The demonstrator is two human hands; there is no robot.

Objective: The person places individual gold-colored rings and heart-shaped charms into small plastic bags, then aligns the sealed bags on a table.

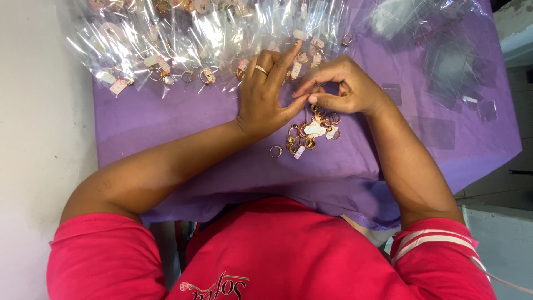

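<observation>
Left hand (265,91): lay fingers spread, thumb meeting the other hand's fingertips; whether anything was pinched there, I could not tell.
Right hand (345,88): fingers drawn together at 9 o'clock, apparently nipping a small piece just above the pile.
Loose rings (311,130): gold, tagged, heaped at 6 o'clock of both hands, within easy reach.
Single ring (276,151): apart, at 8 o'clock of the heap.
Bagged rings (166,50): clear packets ranged at 12 o'clock.
Cloth (166,119): purple, draped over the table.
Wall (33,111): pale, at 9 o'clock.
</observation>
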